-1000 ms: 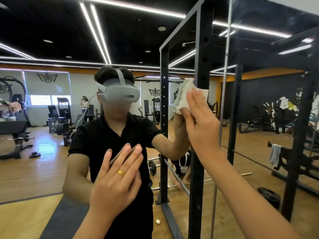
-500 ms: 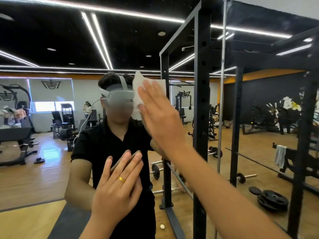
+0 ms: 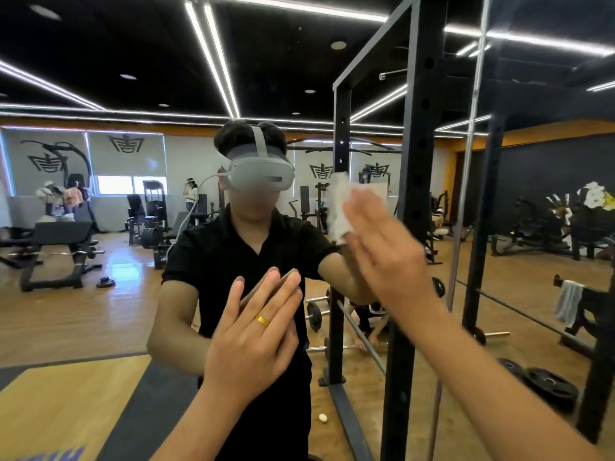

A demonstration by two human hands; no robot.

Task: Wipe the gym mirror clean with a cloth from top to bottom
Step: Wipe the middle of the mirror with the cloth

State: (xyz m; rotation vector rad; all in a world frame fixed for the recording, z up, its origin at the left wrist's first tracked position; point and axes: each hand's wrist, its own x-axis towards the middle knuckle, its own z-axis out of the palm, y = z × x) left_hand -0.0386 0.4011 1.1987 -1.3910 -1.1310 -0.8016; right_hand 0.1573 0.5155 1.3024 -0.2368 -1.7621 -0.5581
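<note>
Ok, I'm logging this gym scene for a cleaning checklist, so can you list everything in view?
mirror: one, fills the view, seam at right.
cloth: one, white, on the glass, right of centre.
power rack: one, black, reflected right of centre.
weight plates: at least two, black, reflected floor, lower right.
towel: one, pale, draped at far right.
bench: one, black, reflected left.
headset: one, grey, on the reflected person.
ring: one, gold, on a finger.
left hand: one, flat on glass, low centre.
right hand: one, blurred, fingers straight over cloth.
</note>
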